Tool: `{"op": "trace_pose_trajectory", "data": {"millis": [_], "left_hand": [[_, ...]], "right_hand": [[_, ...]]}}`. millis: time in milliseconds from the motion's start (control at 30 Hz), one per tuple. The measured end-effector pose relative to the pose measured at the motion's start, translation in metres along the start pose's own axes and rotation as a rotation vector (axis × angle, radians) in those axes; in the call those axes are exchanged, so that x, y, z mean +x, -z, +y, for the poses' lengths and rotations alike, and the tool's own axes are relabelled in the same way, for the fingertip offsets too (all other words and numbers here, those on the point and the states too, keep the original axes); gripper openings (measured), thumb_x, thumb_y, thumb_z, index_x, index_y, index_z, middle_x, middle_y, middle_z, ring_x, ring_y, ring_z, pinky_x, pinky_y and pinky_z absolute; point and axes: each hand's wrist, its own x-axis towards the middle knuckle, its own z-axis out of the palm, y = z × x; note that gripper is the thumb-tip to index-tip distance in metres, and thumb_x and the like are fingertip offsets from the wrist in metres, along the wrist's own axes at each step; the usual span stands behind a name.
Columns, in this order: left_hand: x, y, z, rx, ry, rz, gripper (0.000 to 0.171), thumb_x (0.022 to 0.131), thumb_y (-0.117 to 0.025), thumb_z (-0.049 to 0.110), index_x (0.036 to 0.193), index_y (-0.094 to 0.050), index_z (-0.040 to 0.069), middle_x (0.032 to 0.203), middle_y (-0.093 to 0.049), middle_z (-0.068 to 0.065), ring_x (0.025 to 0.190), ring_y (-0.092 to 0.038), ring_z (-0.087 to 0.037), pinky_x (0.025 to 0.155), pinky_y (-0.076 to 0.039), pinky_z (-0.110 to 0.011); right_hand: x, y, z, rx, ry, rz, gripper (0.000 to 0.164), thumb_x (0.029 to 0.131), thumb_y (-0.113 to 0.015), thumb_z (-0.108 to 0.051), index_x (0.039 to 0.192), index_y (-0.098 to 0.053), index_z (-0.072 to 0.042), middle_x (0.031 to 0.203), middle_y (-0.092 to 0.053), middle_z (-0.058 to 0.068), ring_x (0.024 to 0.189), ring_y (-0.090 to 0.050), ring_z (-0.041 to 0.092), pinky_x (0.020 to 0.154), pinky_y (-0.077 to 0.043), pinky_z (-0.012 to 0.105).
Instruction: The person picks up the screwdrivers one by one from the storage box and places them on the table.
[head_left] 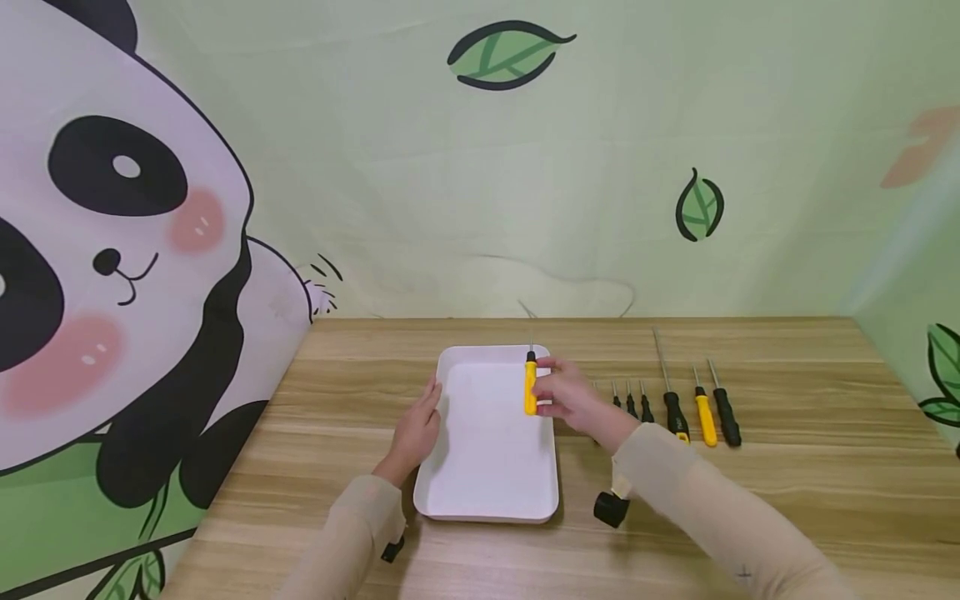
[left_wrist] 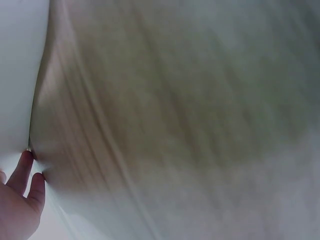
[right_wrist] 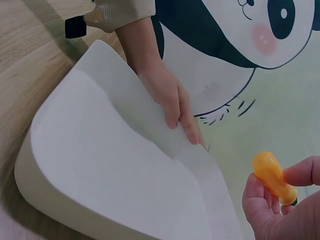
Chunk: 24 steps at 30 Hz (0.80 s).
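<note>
My right hand pinches a yellow-handled screwdriver with a black collar, its thin shaft pointing up and away. It is held above the right side of a white rectangular tray. In the right wrist view, thumb and fingers grip the screwdriver's yellow handle. My left hand rests with fairly straight fingers against the tray's left rim; the right wrist view also shows the left hand there. The left wrist view catches only a few of its fingertips at the tray edge.
Right of the tray lie a long black screwdriver, a yellow one and another black one. Several small black-handled screwdrivers lie partly behind the right forearm. A printed cloth wall stands behind the wooden table.
</note>
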Motion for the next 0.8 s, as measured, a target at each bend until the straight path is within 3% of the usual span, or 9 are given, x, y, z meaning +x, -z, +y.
{"op": "trace_pose_trajectory", "data": {"millis": [167, 400, 600, 800], "left_hand": [[0.001, -0.002, -0.002, -0.011, -0.006, 0.012, 0.045, 0.089, -0.035, 0.009, 0.134, -0.035, 0.003, 0.144, -0.027, -0.011, 0.128, -0.032, -0.029, 0.101, -0.03, -0.049], [-0.003, -0.003, -0.005, -0.073, -0.074, 0.05, 0.047, 0.09, -0.03, 0.014, 0.136, -0.033, 0.007, 0.145, -0.026, -0.006, 0.13, -0.03, -0.027, 0.103, -0.027, -0.048], [0.0, -0.003, -0.003, -0.038, -0.018, 0.023, 0.046, 0.088, -0.034, 0.008, 0.134, -0.035, 0.001, 0.143, -0.027, -0.012, 0.128, -0.032, -0.031, 0.1, -0.03, -0.051], [0.0, -0.001, 0.0, 0.001, 0.021, 0.0, 0.045, 0.089, -0.035, 0.008, 0.134, -0.035, 0.004, 0.144, -0.026, -0.008, 0.129, -0.031, -0.026, 0.102, -0.03, -0.047]], "right_hand": [[-0.001, 0.012, -0.004, -0.01, 0.0, 0.006, 0.056, 0.077, -0.048, 0.007, 0.129, -0.033, -0.004, 0.091, -0.047, 0.011, 0.066, -0.052, 0.016, 0.059, -0.052, 0.025], [0.001, 0.031, -0.005, -0.035, 0.02, 0.003, 0.057, 0.077, -0.048, 0.006, 0.131, -0.03, -0.002, 0.088, -0.05, 0.009, 0.063, -0.053, 0.014, 0.059, -0.052, 0.026], [0.001, 0.046, -0.005, -0.043, 0.032, 0.021, 0.056, 0.078, -0.047, 0.005, 0.131, -0.029, -0.001, 0.087, -0.048, 0.007, 0.063, -0.051, 0.013, 0.058, -0.051, 0.025], [-0.001, 0.062, -0.005, -0.056, 0.043, 0.048, 0.056, 0.079, -0.048, 0.005, 0.131, -0.03, -0.001, 0.093, -0.047, 0.009, 0.064, -0.052, 0.013, 0.058, -0.051, 0.023]]}}
